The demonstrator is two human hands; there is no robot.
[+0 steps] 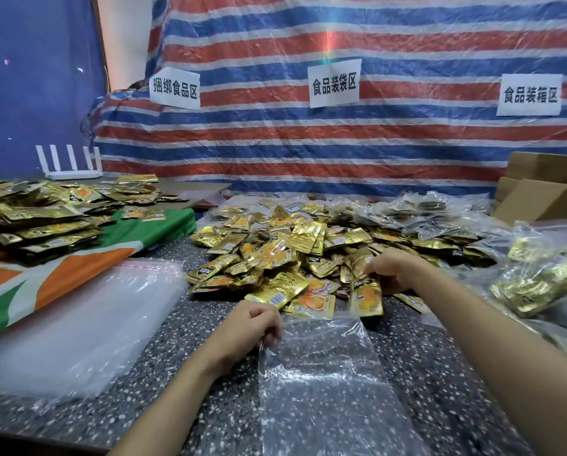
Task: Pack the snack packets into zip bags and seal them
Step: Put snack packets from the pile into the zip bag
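A clear zip bag [321, 373] lies on the speckled table [183, 340] in front of me, its mouth toward a heap of gold snack packets [275, 255]. My left hand [249, 324] grips the bag's upper left edge with curled fingers. At the near edge of the heap my right hand [397, 269] has its fingers curled round gold packets; one gold packet [366, 297] hangs just below that hand, by the bag's mouth.
A stack of empty zip bags [78, 324] lies at the left on a green, orange and white cloth [55, 281]. More gold packets [39, 218] are piled far left. Filled bags [538, 274] lie at the right, cardboard boxes [545, 192] behind them. A striped tarp [341, 133] closes the back.
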